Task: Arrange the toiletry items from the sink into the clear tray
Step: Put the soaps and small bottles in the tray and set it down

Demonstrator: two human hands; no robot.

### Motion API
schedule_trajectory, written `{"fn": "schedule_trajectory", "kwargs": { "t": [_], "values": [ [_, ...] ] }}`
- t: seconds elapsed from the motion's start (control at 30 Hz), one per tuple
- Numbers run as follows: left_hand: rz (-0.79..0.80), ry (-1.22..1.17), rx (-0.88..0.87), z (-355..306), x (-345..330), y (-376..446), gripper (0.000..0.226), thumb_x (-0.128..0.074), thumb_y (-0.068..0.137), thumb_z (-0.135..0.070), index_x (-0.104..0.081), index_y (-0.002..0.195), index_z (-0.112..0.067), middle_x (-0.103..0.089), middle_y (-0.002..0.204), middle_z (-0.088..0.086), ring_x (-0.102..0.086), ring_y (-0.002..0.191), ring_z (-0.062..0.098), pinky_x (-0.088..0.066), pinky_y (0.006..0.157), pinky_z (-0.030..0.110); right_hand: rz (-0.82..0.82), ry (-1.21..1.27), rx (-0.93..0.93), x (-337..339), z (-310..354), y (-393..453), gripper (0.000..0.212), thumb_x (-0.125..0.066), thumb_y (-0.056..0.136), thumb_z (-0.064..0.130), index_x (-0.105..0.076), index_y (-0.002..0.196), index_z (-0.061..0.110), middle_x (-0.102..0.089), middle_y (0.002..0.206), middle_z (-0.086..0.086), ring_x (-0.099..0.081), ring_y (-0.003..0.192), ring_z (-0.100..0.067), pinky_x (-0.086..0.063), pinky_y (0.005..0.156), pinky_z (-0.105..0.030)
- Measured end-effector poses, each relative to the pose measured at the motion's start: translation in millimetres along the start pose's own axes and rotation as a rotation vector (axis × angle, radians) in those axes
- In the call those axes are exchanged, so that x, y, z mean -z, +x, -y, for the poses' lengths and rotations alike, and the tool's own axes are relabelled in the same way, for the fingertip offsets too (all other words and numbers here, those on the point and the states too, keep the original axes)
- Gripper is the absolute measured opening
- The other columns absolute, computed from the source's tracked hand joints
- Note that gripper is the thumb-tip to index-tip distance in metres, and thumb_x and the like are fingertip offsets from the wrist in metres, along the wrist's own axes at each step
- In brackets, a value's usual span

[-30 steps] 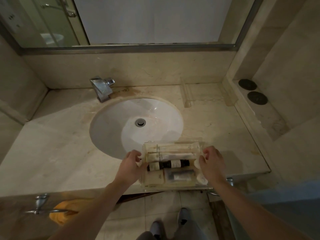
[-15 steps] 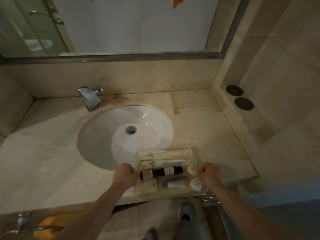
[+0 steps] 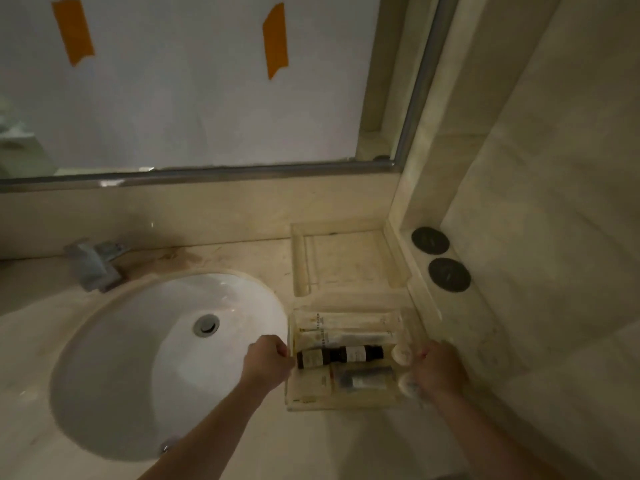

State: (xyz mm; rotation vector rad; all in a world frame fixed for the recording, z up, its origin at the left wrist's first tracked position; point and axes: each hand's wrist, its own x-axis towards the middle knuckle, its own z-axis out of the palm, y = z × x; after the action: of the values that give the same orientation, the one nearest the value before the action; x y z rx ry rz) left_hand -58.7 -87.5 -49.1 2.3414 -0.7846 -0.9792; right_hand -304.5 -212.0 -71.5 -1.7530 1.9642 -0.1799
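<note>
Both hands' fingers (image 3: 277,348) curled shut, gripping clear tray (image 3: 346,405) ends

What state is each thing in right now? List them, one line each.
clear tray: filled, gripped at both ends
left hand: closed on the tray's left end
right hand: closed on the tray's right end
dark bottle: lying flat in the tray
sink: nothing in the basin
second tray: nothing in it, against the wall

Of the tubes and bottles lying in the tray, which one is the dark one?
The dark bottle, third row from the back of the clear tray, lying on its side with pale labels. The two tubes behind it are pale cream.
</note>
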Motion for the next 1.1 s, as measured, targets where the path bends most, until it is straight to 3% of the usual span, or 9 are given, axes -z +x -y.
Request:
{"fn": "schedule_trajectory", "kwargs": {
  "t": [0.1,0.2,0.3,0.47,0.67,0.83,1.1],
  "values": [
    [-0.026,0.037,0.019,-21.4,-8.4,22.6,0.008,-0.063,0.074,-0.010,-0.061,0.070,-0.017,-0.071,0.073,0.005,-0.069,0.072,0.019,-0.058,0.069,0.031,0.054,0.031,-0.043,3.9,11.4,28.0,0.012,-0.046,0.090,0.011,-0.058,0.092,0.009,-0.066,0.102,-0.018,-0.066,0.090,-0.034,-0.055,0.078,-0.040],
    [-0.046,0.070,0.047,-25.6,-10.3,39.8,0.006,-0.064,0.073,-0.011,-0.063,0.071,-0.016,-0.071,0.072,0.003,-0.069,0.073,0.019,-0.059,0.076,0.035,0.138,-0.061,-0.068,-3.6,20.8,45.9,0.026,-0.046,0.092,0.014,-0.055,0.113,0.001,-0.063,0.114,-0.019,-0.063,0.104,-0.034,-0.051,0.081,-0.036],
    [-0.059,0.070,0.058,-28.1,-12.2,49.3,0.006,-0.062,0.073,-0.009,-0.065,0.072,-0.014,-0.071,0.070,0.004,-0.069,0.071,0.018,-0.059,0.075,0.036,0.138,-0.047,-0.087,-11.6,28.1,57.3,0.030,-0.044,0.093,0.014,-0.052,0.117,-0.001,-0.061,0.118,-0.020,-0.061,0.108,-0.033,-0.047,0.076,-0.033],
    [-0.053,0.056,0.079,-30.1,-15.4,56.3,0.008,-0.060,0.074,-0.008,-0.066,0.074,-0.012,-0.071,0.072,0.006,-0.068,0.072,0.019,-0.058,0.073,0.033,0.048,0.053,-0.113,-25.7,32.5,63.5,0.026,-0.049,0.090,0.022,-0.061,0.105,0.004,-0.065,0.109,-0.019,-0.062,0.100,-0.034,-0.045,0.071,-0.033],
    [-0.085,0.037,0.081,-28.0,-21.4,58.6,0.015,-0.059,0.073,-0.011,-0.059,0.063,-0.023,-0.069,0.070,-0.001,-0.065,0.072,0.018,-0.055,0.070,0.029,-0.149,0.249,-0.176,-40.7,34.5,55.5,0.012,-0.055,0.084,0.012,-0.056,0.094,0.005,-0.059,0.105,-0.022,-0.060,0.096,-0.039,-0.050,0.075,-0.042],
    [-0.093,0.037,0.042,-38.6,-19.2,65.5,0.013,-0.059,0.075,-0.007,-0.061,0.071,-0.020,-0.065,0.070,-0.004,-0.060,0.070,0.014,-0.048,0.064,0.024,-0.253,0.317,-0.149,-49.6,35.4,57.6,0.016,-0.056,0.079,0.005,-0.056,0.094,-0.001,-0.059,0.102,-0.029,-0.058,0.096,-0.043,-0.049,0.077,-0.048],
    [-0.120,0.005,0.037,-48.4,-15.1,85.8,0.014,-0.057,0.082,-0.011,-0.062,0.071,-0.019,-0.067,0.071,-0.001,-0.065,0.071,0.016,-0.055,0.069,0.029,-0.277,0.259,-0.052,-44.3,59.0,72.3,0.018,-0.056,0.079,0.005,-0.057,0.095,-0.003,-0.056,0.110,-0.026,-0.056,0.099,-0.040,-0.048,0.079,-0.044]
  ]
}}
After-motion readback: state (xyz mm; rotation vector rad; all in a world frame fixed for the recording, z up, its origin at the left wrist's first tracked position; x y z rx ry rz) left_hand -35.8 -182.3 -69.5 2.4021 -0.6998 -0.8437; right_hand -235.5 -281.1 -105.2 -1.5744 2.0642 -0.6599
